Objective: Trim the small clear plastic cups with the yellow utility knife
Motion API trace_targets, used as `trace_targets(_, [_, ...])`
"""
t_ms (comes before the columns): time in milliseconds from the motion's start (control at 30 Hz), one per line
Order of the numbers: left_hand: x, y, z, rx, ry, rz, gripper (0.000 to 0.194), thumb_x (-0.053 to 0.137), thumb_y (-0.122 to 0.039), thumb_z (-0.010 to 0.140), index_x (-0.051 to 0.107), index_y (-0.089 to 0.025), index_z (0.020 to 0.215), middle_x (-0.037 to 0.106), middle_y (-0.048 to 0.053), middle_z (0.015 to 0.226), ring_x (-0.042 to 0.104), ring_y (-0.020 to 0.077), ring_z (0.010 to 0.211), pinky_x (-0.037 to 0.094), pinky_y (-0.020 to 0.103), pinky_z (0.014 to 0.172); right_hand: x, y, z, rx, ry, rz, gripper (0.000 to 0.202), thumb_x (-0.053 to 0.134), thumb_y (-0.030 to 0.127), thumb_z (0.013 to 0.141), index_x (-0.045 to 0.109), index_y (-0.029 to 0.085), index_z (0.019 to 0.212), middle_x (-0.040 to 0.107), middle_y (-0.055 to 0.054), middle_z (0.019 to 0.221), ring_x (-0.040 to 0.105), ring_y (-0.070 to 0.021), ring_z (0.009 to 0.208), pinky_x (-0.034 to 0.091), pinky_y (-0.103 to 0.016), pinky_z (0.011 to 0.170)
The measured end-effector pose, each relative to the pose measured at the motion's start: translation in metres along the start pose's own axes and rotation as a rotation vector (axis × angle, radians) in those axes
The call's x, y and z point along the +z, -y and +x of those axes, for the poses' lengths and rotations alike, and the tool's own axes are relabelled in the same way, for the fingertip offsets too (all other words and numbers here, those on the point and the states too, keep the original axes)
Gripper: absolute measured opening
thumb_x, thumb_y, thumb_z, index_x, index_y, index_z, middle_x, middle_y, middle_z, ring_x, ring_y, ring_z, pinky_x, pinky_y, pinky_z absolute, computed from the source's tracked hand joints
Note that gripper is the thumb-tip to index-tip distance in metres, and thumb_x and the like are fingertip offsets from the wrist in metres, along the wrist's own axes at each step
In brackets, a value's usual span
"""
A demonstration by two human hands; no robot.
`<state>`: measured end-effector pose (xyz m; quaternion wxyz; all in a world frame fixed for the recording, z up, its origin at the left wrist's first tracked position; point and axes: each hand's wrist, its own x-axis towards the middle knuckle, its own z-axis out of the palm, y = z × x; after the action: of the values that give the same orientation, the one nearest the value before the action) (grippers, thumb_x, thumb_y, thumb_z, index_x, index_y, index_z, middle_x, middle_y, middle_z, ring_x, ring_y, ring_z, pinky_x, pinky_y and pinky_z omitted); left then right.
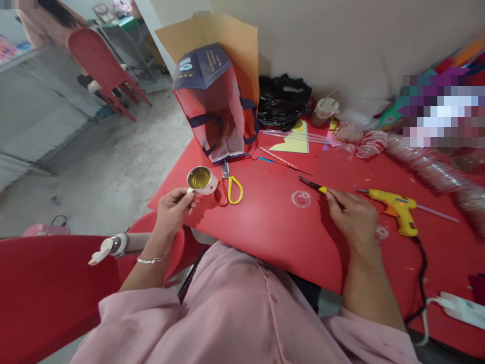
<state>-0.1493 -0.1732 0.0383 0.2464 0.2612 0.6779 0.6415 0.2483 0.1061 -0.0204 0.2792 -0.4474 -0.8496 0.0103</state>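
My left hand [175, 206] pinches the handle of a white cup [206, 188] with yellowish liquid in it, at the left edge of the red table [261, 217]. Just right of the cup lie scissors [235, 191] with one red and one yellow handle loop. On the right, my right hand [350, 212] is closed round a dark-bladed tool [312, 185] with a yellow part, its tip pointing left. A small clear plastic disc [301, 198] lies below that tip. Farther right rests a yellow glue gun [397, 206] with a clear stick in its back.
An open bag [204, 71] stands at the back left, beside a black plastic bag [284, 101]. Stacked clear plastic cups [424, 162] lie at the right. A white power strip [464, 309] is at the lower right. A person sits at the far left near a red chair [94, 60].
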Motion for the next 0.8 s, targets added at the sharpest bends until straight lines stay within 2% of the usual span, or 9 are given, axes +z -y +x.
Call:
trace_targets(333, [0.063,-0.04,-0.02,0.028,0.364,-0.043,0.021,0.082,-0.037,0.082,0.076,-0.017,0.086,0.065,0.003,0.067,0.055,0.0117,0.053,0.043,0.022,0.045,-0.004,0.004,0.001,0.001,-0.008,-0.012,0.04,0.049,0.048,0.104,0.079,0.024,0.114,0.08,-0.008,0.097,0.072,-0.0218,0.089,0.048,-0.033,0.081])
trace_targets(533, [0.086,-0.063,-0.027,0.052,0.569,-0.057,0.016,0.082,-0.033,0.085,0.075,-0.017,0.085,0.064,0.003,0.069,0.054,0.0101,0.05,0.043,0.021,0.042,-0.01,0.009,0.002,0.006,-0.004,-0.018,0.039,0.048,0.045,0.104,0.079,0.023,0.111,0.08,-0.008,0.096,0.071,-0.0216,0.089,0.046,-0.034,0.081])
trace_targets(800, [0.113,-0.095,-0.037,0.163,0.744,0.044,0.016,0.08,-0.033,0.087,0.077,-0.019,0.082,0.066,0.006,0.074,0.057,0.0132,0.057,0.045,0.024,0.046,-0.015,0.014,0.003,0.018,0.026,0.02,0.042,0.044,0.045,0.106,0.079,0.022,0.114,0.079,-0.009,0.096,0.07,-0.0227,0.091,0.044,-0.036,0.083])
